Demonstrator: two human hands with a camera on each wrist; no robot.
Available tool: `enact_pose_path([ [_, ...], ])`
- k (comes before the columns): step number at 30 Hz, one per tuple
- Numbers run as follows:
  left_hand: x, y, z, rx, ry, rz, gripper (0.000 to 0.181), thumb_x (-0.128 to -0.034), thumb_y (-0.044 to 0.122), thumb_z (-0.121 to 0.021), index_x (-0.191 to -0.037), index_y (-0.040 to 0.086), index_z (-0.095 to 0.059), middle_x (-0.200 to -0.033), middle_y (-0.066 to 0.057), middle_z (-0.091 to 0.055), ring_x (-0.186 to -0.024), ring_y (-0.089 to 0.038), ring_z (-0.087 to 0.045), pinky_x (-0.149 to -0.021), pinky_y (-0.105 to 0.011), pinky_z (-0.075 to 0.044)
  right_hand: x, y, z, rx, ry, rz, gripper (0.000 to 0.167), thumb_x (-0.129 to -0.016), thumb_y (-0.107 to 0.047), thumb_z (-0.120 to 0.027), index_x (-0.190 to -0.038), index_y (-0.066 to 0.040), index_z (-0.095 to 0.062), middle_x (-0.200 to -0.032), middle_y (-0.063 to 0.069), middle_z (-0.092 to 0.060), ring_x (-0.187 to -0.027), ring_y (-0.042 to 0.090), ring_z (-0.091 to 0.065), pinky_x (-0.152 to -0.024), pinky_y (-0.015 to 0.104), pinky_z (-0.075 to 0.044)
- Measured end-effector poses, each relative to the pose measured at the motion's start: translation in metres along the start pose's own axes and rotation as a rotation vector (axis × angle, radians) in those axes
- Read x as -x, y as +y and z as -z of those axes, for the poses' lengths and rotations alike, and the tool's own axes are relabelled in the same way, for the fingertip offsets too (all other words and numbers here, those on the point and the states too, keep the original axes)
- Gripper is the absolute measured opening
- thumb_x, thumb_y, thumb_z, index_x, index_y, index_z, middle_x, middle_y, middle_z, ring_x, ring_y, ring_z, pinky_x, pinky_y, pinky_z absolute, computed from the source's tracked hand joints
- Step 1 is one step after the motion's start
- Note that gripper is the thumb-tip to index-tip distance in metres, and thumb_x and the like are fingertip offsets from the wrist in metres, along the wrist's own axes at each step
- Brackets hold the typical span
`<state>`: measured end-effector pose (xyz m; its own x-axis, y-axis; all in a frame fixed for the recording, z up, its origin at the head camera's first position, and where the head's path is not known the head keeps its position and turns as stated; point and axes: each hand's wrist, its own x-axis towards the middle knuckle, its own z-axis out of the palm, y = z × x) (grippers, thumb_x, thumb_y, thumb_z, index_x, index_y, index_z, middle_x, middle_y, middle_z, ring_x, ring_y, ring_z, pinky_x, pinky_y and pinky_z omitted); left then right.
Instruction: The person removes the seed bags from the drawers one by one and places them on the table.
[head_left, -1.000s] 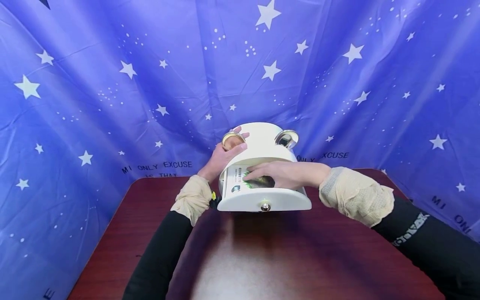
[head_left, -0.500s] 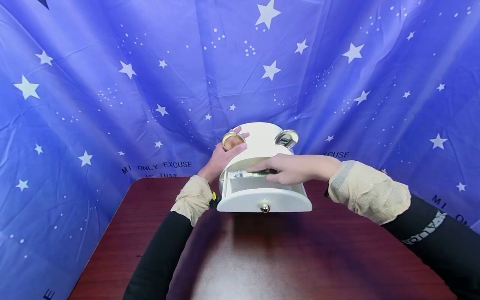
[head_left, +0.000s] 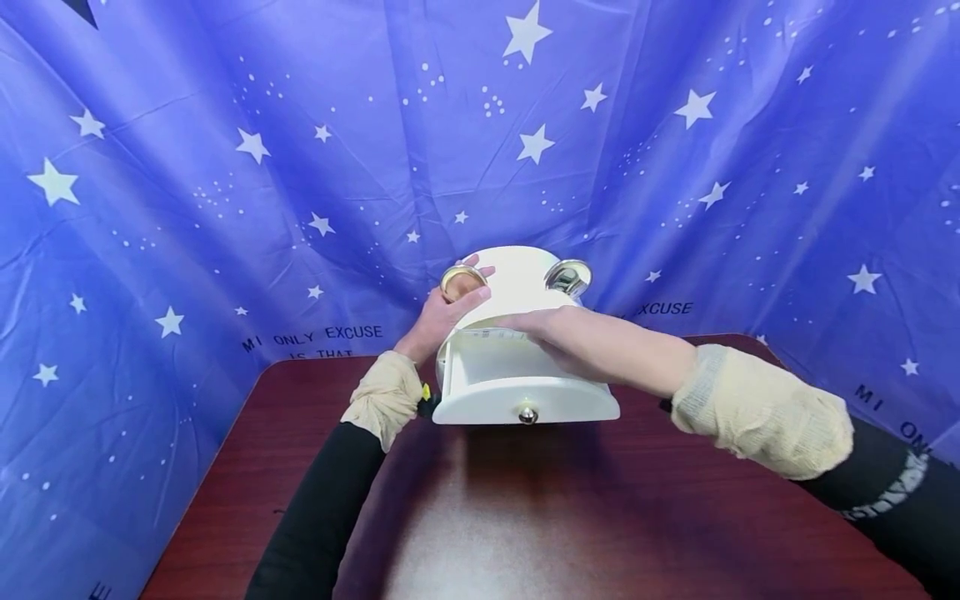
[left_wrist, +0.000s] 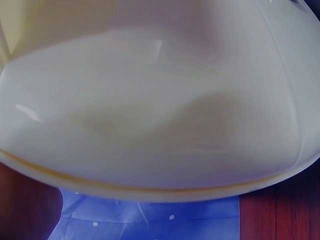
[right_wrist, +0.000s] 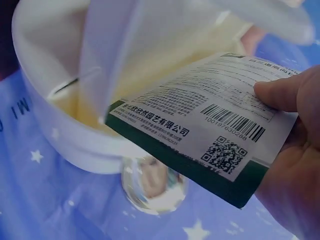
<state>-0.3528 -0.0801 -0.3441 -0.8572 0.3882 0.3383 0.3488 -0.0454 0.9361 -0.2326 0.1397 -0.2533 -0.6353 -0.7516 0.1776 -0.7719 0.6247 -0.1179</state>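
Observation:
A white rounded box [head_left: 517, 271] stands with its front drawer [head_left: 527, 402] pulled out. My left hand [head_left: 442, 312] holds the box's left side, thumb and fingers around the round gold ear [head_left: 462, 284]. Over the drawer, my right hand [head_left: 558, 329] reaches in under the box's front rim. In the right wrist view, its thumb and fingers pinch a flat seed packet [right_wrist: 200, 120] by one edge, the white back printed with a barcode and QR code, the border green. From the head only a thin strip of it shows; the rest is hidden.
A shiny round ear [head_left: 570, 277] sticks out on the box's right side, and a silver knob [head_left: 528, 415] on the drawer front. The dark red table [head_left: 480, 517] bears the box. Behind hangs a blue star-patterned curtain [head_left: 375, 167].
My right hand has raised the seed packet from lying face up in the drawer, tilting it and moving it back under the rim. The drawer floor shows now. My left hand has stayed put.

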Motion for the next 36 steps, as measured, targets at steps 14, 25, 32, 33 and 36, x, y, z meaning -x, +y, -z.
enact_pose_path([
  [14,-0.003,-0.001,0.000,0.021,0.007,0.017,0.066,-0.1002,0.017,-0.063,-0.159,0.020,-0.033,-0.152,-0.006,-0.057,-0.141,-0.022,-0.054,-0.110,-0.018,-0.046,0.100,0.019,0.041,0.207,0.522,0.158,0.042,-0.110,-0.019,-0.038,-0.148,-0.007,-0.053,-0.136,0.014,-0.068,-0.134,-0.013,-0.045,-0.114,0.000,-0.029],
  [25,0.000,0.003,0.004,0.005,0.009,0.007,0.064,-0.1007,0.018,-0.063,-0.158,0.022,-0.034,-0.153,-0.003,-0.056,-0.135,-0.015,-0.058,-0.108,-0.017,-0.047,0.168,0.076,-0.032,0.259,0.486,-0.096,0.064,-0.085,0.013,-0.055,-0.147,0.002,-0.049,-0.137,0.028,-0.062,-0.151,-0.002,-0.030,-0.124,0.005,-0.013],
  [32,0.003,0.004,0.007,-0.009,0.013,0.030,0.065,-0.1010,0.019,-0.062,-0.159,0.022,-0.034,-0.154,-0.003,-0.055,-0.140,-0.016,-0.054,-0.110,-0.017,-0.044,0.181,0.098,-0.106,0.246,0.355,-0.255,0.075,-0.069,0.022,-0.061,-0.142,0.006,-0.052,-0.139,0.027,-0.062,-0.124,0.045,-0.060,-0.122,0.039,-0.039],
  [33,0.003,0.004,0.005,0.001,0.009,0.032,0.065,-0.1009,0.018,-0.062,-0.159,0.022,-0.034,-0.154,-0.003,-0.055,-0.141,-0.017,-0.053,-0.111,-0.017,-0.044,0.183,0.100,-0.115,0.256,0.335,-0.263,0.075,-0.068,0.022,-0.060,-0.141,0.008,-0.051,-0.139,0.027,-0.061,-0.125,0.047,-0.060,-0.118,0.045,-0.042],
  [36,0.002,0.001,0.000,0.027,-0.005,0.029,0.065,-0.1006,0.017,-0.063,-0.159,0.020,-0.034,-0.154,-0.004,-0.055,-0.142,-0.020,-0.053,-0.111,-0.017,-0.045,0.189,0.102,-0.138,0.289,0.273,-0.286,0.073,-0.070,0.021,-0.059,-0.141,0.009,-0.051,-0.139,0.028,-0.062,-0.125,0.048,-0.060,-0.115,0.050,-0.044],
])
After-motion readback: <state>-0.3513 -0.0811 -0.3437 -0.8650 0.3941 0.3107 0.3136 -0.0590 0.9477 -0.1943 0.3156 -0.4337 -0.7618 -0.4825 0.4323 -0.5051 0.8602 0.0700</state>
